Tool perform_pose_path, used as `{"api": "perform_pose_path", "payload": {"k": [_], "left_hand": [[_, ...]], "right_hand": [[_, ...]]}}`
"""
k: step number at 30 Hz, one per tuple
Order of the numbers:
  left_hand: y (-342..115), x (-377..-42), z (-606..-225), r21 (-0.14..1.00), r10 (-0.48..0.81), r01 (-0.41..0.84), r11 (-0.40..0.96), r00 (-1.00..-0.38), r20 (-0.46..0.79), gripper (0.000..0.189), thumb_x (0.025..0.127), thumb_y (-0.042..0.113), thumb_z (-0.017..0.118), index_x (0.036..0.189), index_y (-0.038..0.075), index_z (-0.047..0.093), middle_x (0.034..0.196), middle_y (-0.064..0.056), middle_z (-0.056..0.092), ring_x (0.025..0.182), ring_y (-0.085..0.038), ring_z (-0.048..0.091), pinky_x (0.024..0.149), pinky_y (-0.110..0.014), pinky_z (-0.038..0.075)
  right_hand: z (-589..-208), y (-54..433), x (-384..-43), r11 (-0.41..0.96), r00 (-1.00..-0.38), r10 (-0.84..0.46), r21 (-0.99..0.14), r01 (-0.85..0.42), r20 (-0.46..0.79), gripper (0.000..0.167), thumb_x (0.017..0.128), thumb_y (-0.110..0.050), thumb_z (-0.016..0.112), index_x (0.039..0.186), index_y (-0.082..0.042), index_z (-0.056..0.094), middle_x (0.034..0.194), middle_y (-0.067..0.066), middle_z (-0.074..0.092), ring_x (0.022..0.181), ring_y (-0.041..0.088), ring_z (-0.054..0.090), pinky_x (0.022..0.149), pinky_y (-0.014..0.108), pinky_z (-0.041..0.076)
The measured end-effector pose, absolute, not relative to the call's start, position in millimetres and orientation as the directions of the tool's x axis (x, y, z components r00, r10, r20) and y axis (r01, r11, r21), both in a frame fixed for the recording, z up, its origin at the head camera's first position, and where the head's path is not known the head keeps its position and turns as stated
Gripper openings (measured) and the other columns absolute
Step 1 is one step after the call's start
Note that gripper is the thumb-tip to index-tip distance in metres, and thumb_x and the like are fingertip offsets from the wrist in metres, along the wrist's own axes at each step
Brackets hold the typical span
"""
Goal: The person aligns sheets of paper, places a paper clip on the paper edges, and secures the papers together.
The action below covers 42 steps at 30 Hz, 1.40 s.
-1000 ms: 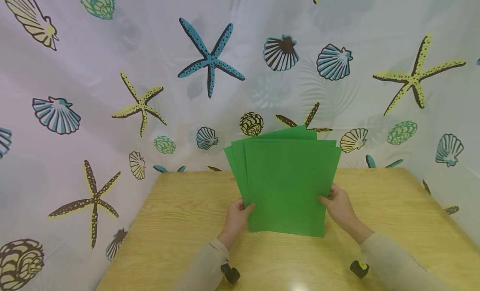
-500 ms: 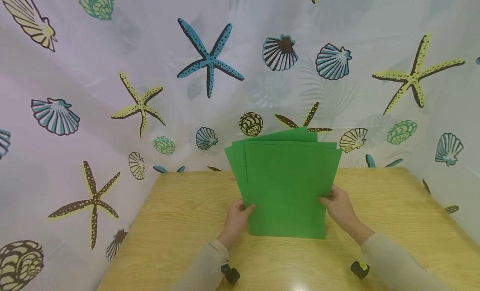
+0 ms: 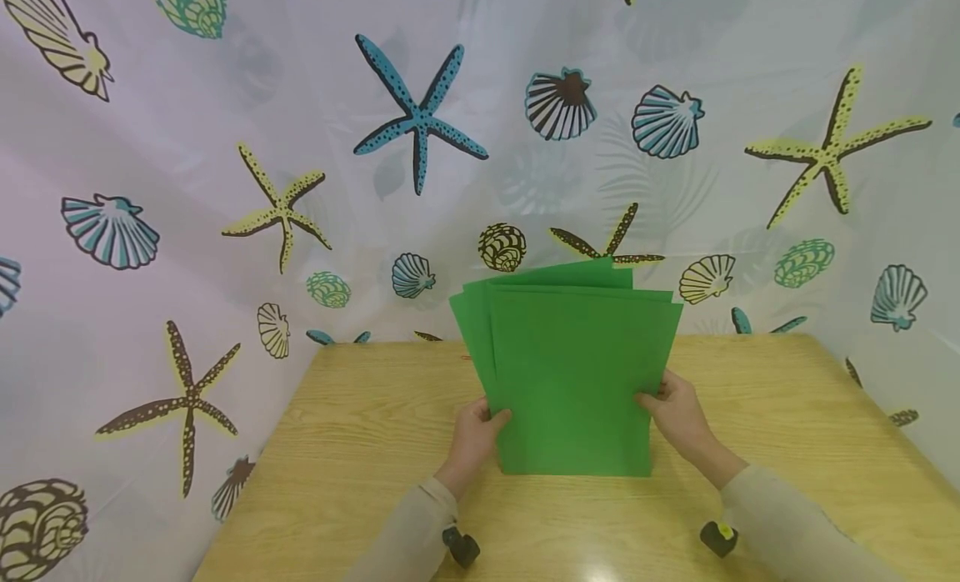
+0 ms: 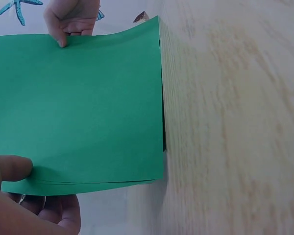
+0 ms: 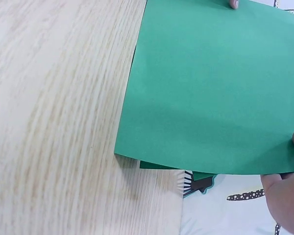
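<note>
Several green paper sheets (image 3: 577, 382) stand upright in a fanned stack, with their upper corners spread apart in the head view. My left hand (image 3: 476, 440) pinches the stack's left edge, thumb on the front face and fingers behind. On the opposite edge my right hand (image 3: 681, 413) grips in the same way, its thumb lying over the front sheet. In the left wrist view the bottom edge of the green paper (image 4: 88, 112) is right at the tabletop. Rear sheets peek out below the front green sheet (image 5: 210, 88) in the right wrist view.
The sheets are over a light wooden table (image 3: 360, 449). Behind and at both sides hangs a white curtain (image 3: 480, 182) printed with starfish and shells. A small reddish item (image 3: 466, 358) lies near the table's back edge, left of the paper.
The stack has come down slightly, and the front sheet's bottom edge has gone from slanted to nearly level. Both hands keep their hold in about the same place.
</note>
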<state>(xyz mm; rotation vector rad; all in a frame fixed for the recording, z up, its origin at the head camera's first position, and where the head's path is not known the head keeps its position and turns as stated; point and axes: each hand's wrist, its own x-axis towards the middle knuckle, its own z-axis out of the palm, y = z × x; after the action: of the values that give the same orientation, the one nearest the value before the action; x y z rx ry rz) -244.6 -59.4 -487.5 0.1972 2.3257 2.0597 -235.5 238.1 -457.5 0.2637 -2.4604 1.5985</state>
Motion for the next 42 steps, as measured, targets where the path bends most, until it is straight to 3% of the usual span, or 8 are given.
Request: {"api": "perform_pose_path", "payload": {"k": [6,15,25,34,37,42], "left_hand": [[-59.0,-244.6,-486.2,0.99,0.122,0.086,0.109,-0.99,0.073,0.027,0.095,0.008,0.055,0.118,-0.004,0.061,0.119,-0.017,0.062,0.11,-0.031,0.059,0.093,-0.041,0.049],[-59.9,-242.3,-482.1,0.996,0.13,0.085,0.037,-0.988,0.079,0.026,0.095,0.007,0.054,0.116,-0.006,0.061,0.115,-0.018,0.063,0.105,-0.03,0.062,0.087,-0.037,0.052],[-59.1,-242.8,-481.1,0.993,0.102,0.09,0.073,-0.991,0.082,0.026,0.094,0.008,0.057,0.115,-0.005,0.062,0.116,-0.018,0.064,0.106,-0.03,0.061,0.089,-0.037,0.051],[-61.5,-243.4,-480.3,0.992,0.138,0.111,0.056,-0.985,0.102,0.025,0.094,0.005,0.056,0.116,-0.005,0.061,0.116,-0.017,0.063,0.107,-0.029,0.061,0.088,-0.035,0.052],[-61.5,-238.4,-471.8,0.991,0.144,0.121,0.054,-0.983,0.112,0.024,0.094,0.003,0.055,0.115,-0.007,0.061,0.115,-0.02,0.063,0.106,-0.032,0.061,0.088,-0.037,0.052],[-60.6,-227.0,-455.1,0.993,0.155,0.103,0.052,-0.984,0.094,0.025,0.093,0.001,0.055,0.116,-0.008,0.06,0.116,-0.02,0.063,0.105,-0.032,0.062,0.089,-0.038,0.052]], "right_hand": [[-455.1,237.2,-235.2,0.393,-0.965,-0.042,-0.883,-0.256,0.261,0.038,0.091,0.005,0.05,0.128,0.015,0.045,0.123,0.033,0.052,0.111,0.043,0.054,0.093,0.049,0.045],[-452.4,235.8,-234.1,0.383,-0.964,-0.038,-0.887,-0.258,0.264,0.037,0.092,0.003,0.051,0.127,0.013,0.046,0.123,0.03,0.054,0.109,0.039,0.055,0.088,0.026,0.047],[-446.8,235.5,-234.0,0.357,-0.963,-0.053,-0.896,-0.264,0.263,0.043,0.094,0.002,0.05,0.134,0.011,0.041,0.129,0.028,0.051,0.114,0.037,0.054,0.095,0.032,0.046],[-447.2,235.0,-233.4,0.337,-0.967,-0.058,-0.907,-0.253,0.248,0.042,0.095,0.001,0.049,0.135,0.011,0.04,0.132,0.028,0.048,0.117,0.037,0.05,0.095,0.028,0.045],[-447.4,235.1,-232.9,0.337,-0.967,-0.055,-0.907,-0.252,0.248,0.041,0.095,0.0,0.049,0.134,0.011,0.041,0.13,0.027,0.05,0.115,0.031,0.053,0.093,0.023,0.045],[-448.5,235.7,-232.8,0.33,-0.968,-0.051,-0.911,-0.248,0.246,0.04,0.095,-0.001,0.05,0.133,0.01,0.043,0.126,0.027,0.053,0.101,0.004,0.058,0.086,0.015,0.045]]}}
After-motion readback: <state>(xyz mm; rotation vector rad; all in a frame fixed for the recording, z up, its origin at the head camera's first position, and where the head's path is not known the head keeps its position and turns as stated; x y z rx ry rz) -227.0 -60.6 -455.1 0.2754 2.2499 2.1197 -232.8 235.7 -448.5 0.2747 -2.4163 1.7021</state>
